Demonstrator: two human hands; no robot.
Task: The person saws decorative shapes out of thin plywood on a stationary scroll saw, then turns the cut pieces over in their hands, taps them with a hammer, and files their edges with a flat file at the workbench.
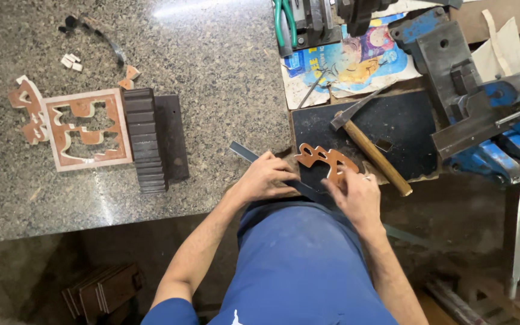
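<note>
Cutout (323,159) held at the bench edge, on the near-left corner of the black pad (365,129).

Right hand (356,195) pinches its near end; left hand (266,177) is curled over a flat metal bar (243,151). The cutout looks thin, light, stiff, with fragile narrow arms; best gripped on broad lobes. Its long axis runs left-right, tilting toward the right hand. A hammer (371,150) lies just beside it.

The worktop (212,72) is speckled grey granite, the cut-out piece (323,159) reddish-brown, the square fretwork panel (88,129) reddish-brown with a pale border, the ridged block (144,139) dark brown, the hammer (371,147) tan-handled with a grey head, the vise (489,114) blue and grey, and the pad (404,129) black.
</note>
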